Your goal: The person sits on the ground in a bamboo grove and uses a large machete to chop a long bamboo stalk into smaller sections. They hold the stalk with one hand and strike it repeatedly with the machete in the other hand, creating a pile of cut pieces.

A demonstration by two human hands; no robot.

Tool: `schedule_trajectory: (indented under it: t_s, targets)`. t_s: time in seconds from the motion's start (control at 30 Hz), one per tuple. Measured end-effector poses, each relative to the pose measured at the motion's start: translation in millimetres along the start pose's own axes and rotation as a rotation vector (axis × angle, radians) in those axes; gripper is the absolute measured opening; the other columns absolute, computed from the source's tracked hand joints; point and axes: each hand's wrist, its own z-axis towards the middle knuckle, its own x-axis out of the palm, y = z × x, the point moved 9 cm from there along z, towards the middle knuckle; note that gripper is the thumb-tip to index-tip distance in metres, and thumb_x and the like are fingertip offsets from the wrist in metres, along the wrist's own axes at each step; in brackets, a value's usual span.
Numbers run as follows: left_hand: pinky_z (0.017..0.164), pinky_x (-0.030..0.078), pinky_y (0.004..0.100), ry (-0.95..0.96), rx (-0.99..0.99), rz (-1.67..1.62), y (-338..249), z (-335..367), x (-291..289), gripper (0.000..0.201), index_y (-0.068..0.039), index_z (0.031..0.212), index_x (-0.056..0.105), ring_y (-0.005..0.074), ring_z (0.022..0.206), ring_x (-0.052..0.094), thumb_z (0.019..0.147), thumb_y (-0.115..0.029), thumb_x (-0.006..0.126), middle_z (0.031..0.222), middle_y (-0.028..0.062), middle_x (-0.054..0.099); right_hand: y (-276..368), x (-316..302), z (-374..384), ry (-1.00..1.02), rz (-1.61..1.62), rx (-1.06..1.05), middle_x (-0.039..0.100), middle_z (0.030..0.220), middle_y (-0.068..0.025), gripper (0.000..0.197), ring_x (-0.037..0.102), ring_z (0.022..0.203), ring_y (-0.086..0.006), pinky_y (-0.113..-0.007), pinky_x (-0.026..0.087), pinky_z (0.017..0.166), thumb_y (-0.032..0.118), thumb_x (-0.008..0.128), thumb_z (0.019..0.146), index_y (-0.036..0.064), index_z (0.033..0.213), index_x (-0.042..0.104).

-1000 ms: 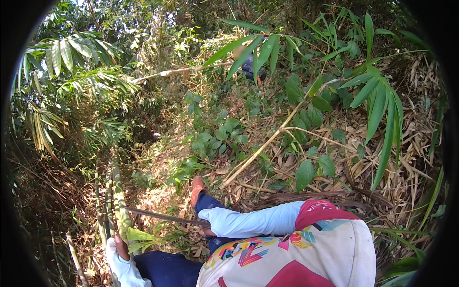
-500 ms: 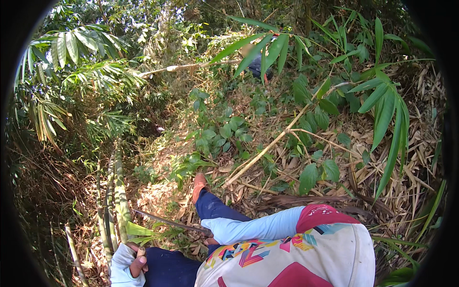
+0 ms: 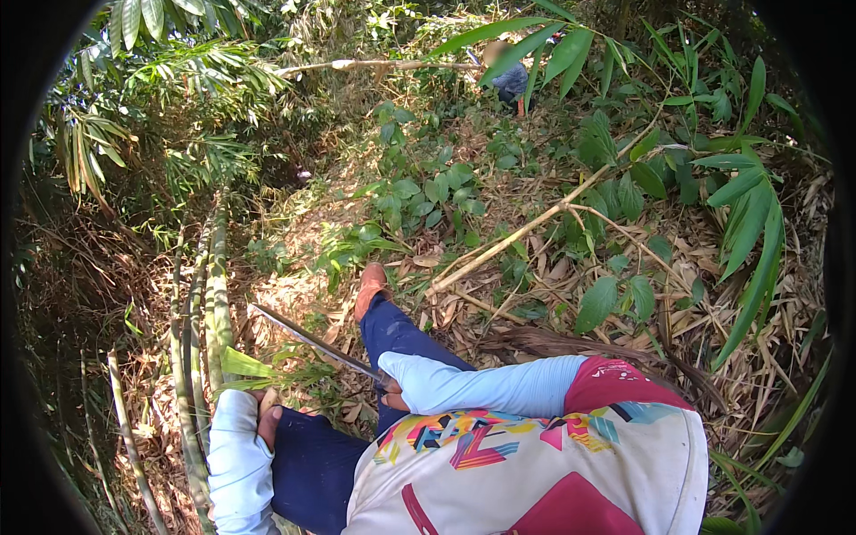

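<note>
My right hand (image 3: 392, 398) is closed round the handle end of a machete (image 3: 312, 340). Its long dark blade points up and left, across my front, above the leaf litter. My left hand (image 3: 267, 419) is beside my left thigh, its fingers curled; what they hold, if anything, is hidden. Just above that hand, a bright green leafy shoot (image 3: 247, 364) spreads toward the blade, and I cannot tell whether the hand touches it. Several green bamboo stems (image 3: 217, 299) stand close to the left of the shoot.
A cut-looking bare branch (image 3: 522, 234) slants over the dry leaves on the right, with bamboo leaves (image 3: 753, 232) hanging near it. Farther off, a person (image 3: 510, 80) is partly hidden by foliage beside a long pale pole (image 3: 383, 64). My brown boot (image 3: 371, 290) rests on the litter.
My left hand has risen toward the green shoot, its sleeve showing more. The machete's tip has come up, so the blade slants more steeply. The view has shifted, showing more of the far person.
</note>
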Motion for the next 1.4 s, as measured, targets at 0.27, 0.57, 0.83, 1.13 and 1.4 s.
schedule_trajectory:
  t_s: [0.27, 0.57, 0.83, 1.13, 1.4]
  targets:
    - [0.069, 0.043, 0.0296, -0.151, 0.049, -0.069, 19.0, -2.6, -8.3, 0.011, 0.000, 0.091, 0.057, 0.0191, 0.070, 0.050, 0.086, -0.006, 0.065, 0.077, 0.0101, 0.054, 5.5, 4.8, 5.2, 0.017, 0.253, -0.043, 0.056, 0.080, -0.0055, 0.041, 0.051, 0.073, -0.0106, -0.027, 0.045, 0.070, 0.031, 0.068, 0.087, 0.0015, 0.107, 0.050]
    - [0.078, 0.042, 0.0222, -0.034, 0.101, -0.173, 22.3, -9.1, 1.7, 0.020, 0.001, 0.103, 0.053, 0.0110, 0.082, 0.051, 0.086, 0.010, 0.055, 0.087, 0.0057, 0.056, -10.5, 13.7, 7.6, 0.029, 0.148, 0.028, 0.058, 0.084, -0.0065, 0.036, 0.053, 0.079, -0.0124, -0.029, 0.045, 0.077, 0.027, 0.069, 0.086, 0.0020, 0.105, 0.051]
    - [0.080, 0.044, 0.0287, -0.068, 0.038, -0.122, 29.0, -16.5, 2.7, 0.018, 0.000, 0.103, 0.059, 0.0190, 0.085, 0.057, 0.085, 0.002, 0.061, 0.093, 0.0103, 0.059, -10.4, 16.6, 6.9, 0.053, 0.113, 0.019, 0.055, 0.079, -0.0056, 0.035, 0.049, 0.073, -0.0128, -0.030, 0.044, 0.073, 0.026, 0.069, 0.086, 0.0015, 0.104, 0.051]
    - [0.073, 0.046, 0.0327, -0.120, 0.166, -0.054, 24.4, -16.4, -1.4, 0.014, -0.001, 0.097, 0.062, 0.0232, 0.075, 0.057, 0.085, -0.006, 0.064, 0.081, 0.0100, 0.059, -18.1, 21.8, 10.4, 0.064, 0.119, 0.053, 0.054, 0.076, -0.0057, 0.033, 0.047, 0.070, -0.0105, -0.028, 0.043, 0.071, 0.021, 0.069, 0.086, 0.0006, 0.104, 0.050]
    - [0.071, 0.041, 0.0383, 0.004, 0.401, 0.161, -5.9, -16.7, -21.8, 0.020, -0.006, 0.099, 0.064, 0.0281, 0.073, 0.053, 0.086, -0.021, 0.060, 0.077, 0.0093, 0.056, -11.5, 14.5, 4.0, 0.013, 0.232, 0.003, 0.055, 0.074, -0.0042, 0.031, 0.046, 0.069, -0.0082, -0.027, 0.043, 0.068, 0.021, 0.070, 0.085, 0.0019, 0.102, 0.052]
